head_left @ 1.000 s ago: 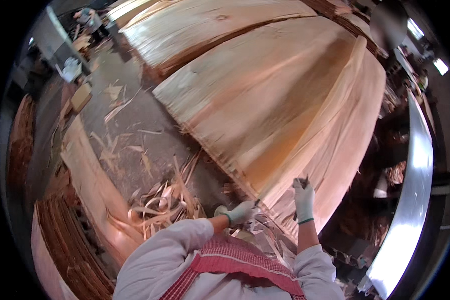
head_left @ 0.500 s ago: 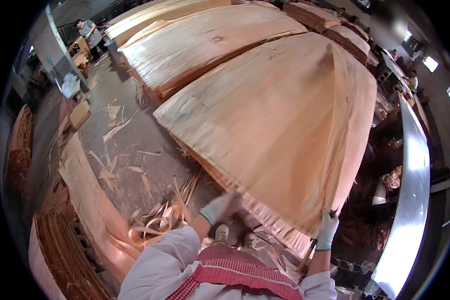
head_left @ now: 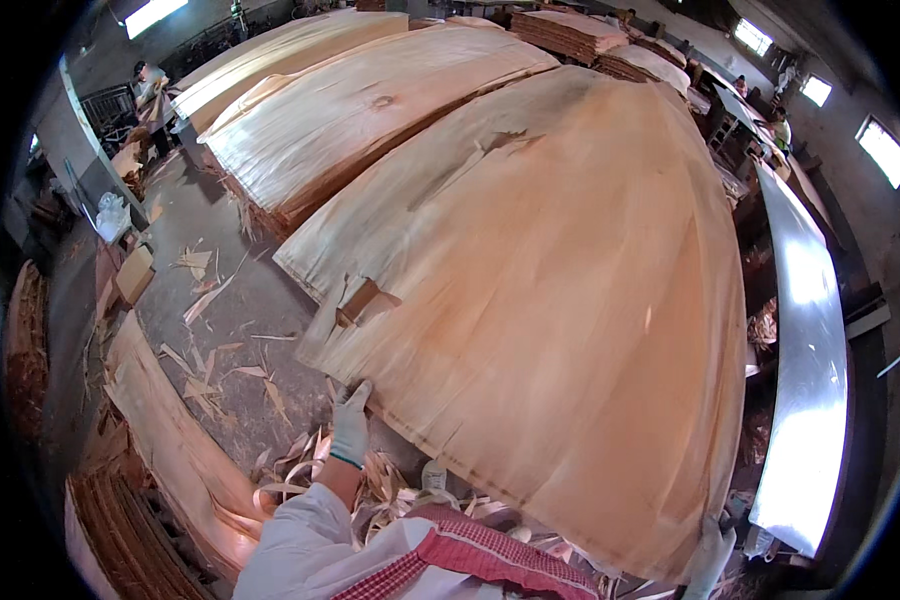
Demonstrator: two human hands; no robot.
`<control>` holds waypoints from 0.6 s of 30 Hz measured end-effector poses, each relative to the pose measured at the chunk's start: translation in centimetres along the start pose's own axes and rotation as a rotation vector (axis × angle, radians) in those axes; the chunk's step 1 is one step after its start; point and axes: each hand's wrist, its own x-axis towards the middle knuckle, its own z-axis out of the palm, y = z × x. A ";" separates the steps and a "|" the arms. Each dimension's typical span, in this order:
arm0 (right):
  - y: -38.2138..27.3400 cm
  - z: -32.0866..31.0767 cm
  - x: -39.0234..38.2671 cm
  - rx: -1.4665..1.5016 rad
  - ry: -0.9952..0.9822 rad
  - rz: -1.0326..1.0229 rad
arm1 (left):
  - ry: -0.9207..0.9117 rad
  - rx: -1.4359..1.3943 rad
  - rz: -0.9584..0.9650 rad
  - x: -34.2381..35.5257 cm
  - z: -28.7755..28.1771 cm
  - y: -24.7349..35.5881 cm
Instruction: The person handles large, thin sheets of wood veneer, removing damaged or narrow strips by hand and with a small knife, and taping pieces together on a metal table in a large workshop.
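A big thin sheet of pale wood veneer (head_left: 550,300) lies spread on top of a stack in front of me. My left hand (head_left: 351,424), in a white glove, grips its near left edge. My right hand (head_left: 711,553), also gloved, holds the sheet's near right corner at the bottom of the picture. The sheet has a torn flap (head_left: 362,298) near its left edge and a dark split (head_left: 500,140) farther up.
More veneer stacks (head_left: 360,110) lie to the far left. Scraps and curled strips (head_left: 220,370) litter the concrete floor on my left. A long shiny metal table (head_left: 805,400) runs along the right. People work at the far left and far right.
The sheet has been pulled flat over the stack. My hands have spread apart, left hand up along the left edge, right hand down to the right corner.
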 end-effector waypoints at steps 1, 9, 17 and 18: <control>1.5 -2.5 -0.7 -0.010 0.072 -0.027 | 0.031 0.121 0.039 -2.1 2.0 0.8; 7.7 -18.4 -1.2 0.208 0.016 -0.020 | -0.177 0.351 0.151 -20.6 12.5 3.4; 20.9 -38.4 8.3 -0.068 0.032 -0.013 | -0.631 0.487 0.204 -32.5 22.4 -10.1; 20.9 -40.7 9.2 -0.089 0.045 -0.011 | -0.665 0.450 0.157 -34.9 24.5 -11.6</control>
